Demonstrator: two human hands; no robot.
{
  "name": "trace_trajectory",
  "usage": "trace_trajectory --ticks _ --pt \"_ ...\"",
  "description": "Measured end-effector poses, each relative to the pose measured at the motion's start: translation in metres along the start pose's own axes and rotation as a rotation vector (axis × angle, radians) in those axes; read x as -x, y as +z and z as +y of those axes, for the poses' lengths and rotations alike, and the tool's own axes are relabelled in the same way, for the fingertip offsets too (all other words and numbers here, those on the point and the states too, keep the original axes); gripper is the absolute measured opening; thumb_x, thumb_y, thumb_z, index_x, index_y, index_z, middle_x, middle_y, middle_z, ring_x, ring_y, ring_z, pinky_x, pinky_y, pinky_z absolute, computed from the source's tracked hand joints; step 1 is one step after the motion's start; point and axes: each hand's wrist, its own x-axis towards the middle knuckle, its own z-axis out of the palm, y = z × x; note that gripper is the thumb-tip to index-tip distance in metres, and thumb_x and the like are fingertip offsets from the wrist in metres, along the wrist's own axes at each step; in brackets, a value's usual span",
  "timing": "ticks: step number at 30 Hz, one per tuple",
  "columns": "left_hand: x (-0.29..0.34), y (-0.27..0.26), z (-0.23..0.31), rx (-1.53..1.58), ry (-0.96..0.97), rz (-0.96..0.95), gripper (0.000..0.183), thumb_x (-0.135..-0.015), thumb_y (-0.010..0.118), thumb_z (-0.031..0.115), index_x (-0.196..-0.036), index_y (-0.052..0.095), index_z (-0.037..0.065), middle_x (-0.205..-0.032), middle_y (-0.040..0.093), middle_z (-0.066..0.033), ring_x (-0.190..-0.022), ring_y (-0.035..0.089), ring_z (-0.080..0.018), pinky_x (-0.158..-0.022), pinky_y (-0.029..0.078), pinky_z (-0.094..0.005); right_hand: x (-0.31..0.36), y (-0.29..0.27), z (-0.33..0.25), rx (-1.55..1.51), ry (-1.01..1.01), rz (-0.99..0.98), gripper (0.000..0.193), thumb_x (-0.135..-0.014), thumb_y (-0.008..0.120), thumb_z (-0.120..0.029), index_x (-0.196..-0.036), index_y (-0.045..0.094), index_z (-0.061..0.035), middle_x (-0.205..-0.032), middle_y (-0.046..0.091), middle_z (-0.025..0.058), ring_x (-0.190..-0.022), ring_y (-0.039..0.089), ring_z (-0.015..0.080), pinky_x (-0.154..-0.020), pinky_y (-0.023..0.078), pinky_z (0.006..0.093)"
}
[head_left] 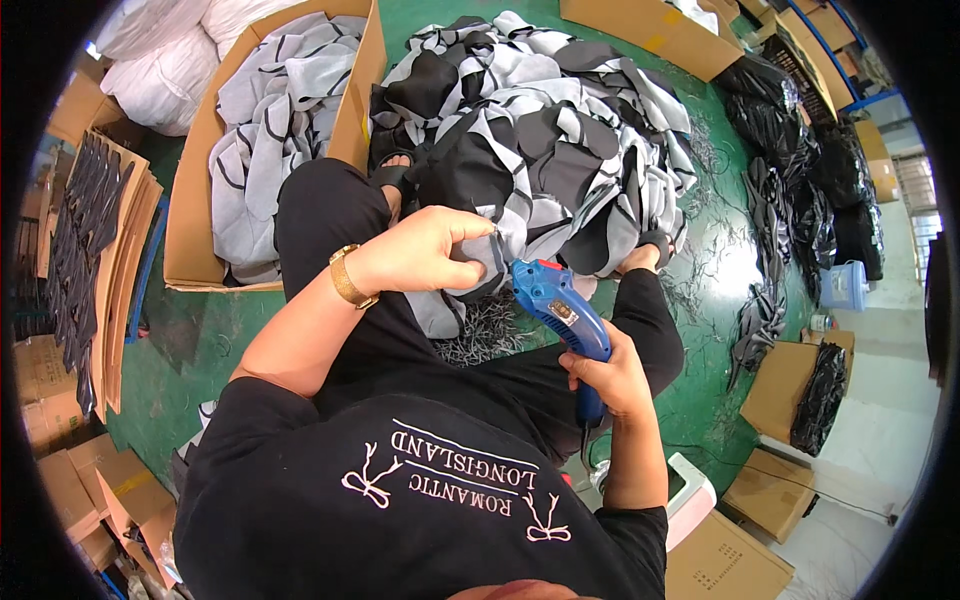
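My left hand (435, 252) is closed, thumb and forefinger pinching the edge of a grey fabric piece (486, 251) above my lap. Wrapped round the handle of blue corded electric scissors (560, 305) is my right hand (615, 372). The tool has a red part near its head, and its tip points up and left, close to the pinched cloth; whether the blades touch it I cannot tell. Just beyond my hands, between my feet, lies a big heap of grey and black fabric pieces (570, 160). Dark thread-like trimmings (478, 335) lie beneath the cloth.
At left stands a tall cardboard box (192, 215) filled with grey fabric pieces. White sacks (160, 85) are behind it. Black plastic bags (765, 100) and a light blue bucket (843, 287) stand at right. Thin trimmings litter the green floor (715, 330); the tool's cord (586, 445) runs down beside me.
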Motion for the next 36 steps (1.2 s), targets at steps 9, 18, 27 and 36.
trace_trajectory --ticks 9,18,27,36 --pt "-0.003 0.016 -0.007 -0.052 0.036 0.009 0.018 -0.074 0.061 0.007 -0.089 0.057 -0.003 -0.069 0.049 -0.0012 -0.065 0.040 -0.0026 -0.057 0.040 -0.0224 -0.030 0.016 -0.011 -0.326 -0.172 0.096 0.030 -0.074 0.071 -0.003 -0.100 0.056 0.0029 -0.079 0.059 0.0047 -0.060 0.057 0.0125 -0.052 0.050 0.0286" --pt "-0.008 0.071 -0.036 1.436 -0.311 0.086 0.038 -0.094 0.046 0.033 -0.121 0.053 0.007 -0.114 0.063 -0.0067 -0.104 0.060 -0.0194 -0.084 0.050 -0.0330 -0.057 0.045 -0.009 0.120 -0.306 0.295 0.037 -0.066 0.074 0.000 -0.099 0.057 0.0013 -0.083 0.058 0.0019 -0.071 0.054 0.0074 -0.064 0.045 0.0214" --pt "-0.014 0.048 -0.057 1.507 -0.300 0.021 0.030 -0.094 0.053 0.032 -0.113 0.059 0.009 -0.106 0.066 -0.0060 -0.091 0.066 -0.0182 -0.081 0.053 -0.0312 -0.045 0.040 -0.008 0.006 -0.275 0.348 0.036 -0.065 0.069 0.004 -0.100 0.058 0.0019 -0.085 0.059 0.0018 -0.073 0.053 0.0075 -0.067 0.044 0.0213" --pt "-0.010 0.047 -0.037 1.380 -0.195 0.224 0.017 -0.090 0.060 0.013 -0.102 0.063 0.002 -0.097 0.068 -0.0072 -0.089 0.066 -0.0159 -0.080 0.054 -0.0314 -0.056 0.034 0.005 0.150 -0.285 0.303 0.036 -0.067 0.070 -0.001 -0.101 0.058 0.0019 -0.087 0.060 0.0022 -0.075 0.054 0.0082 -0.070 0.044 0.0219"
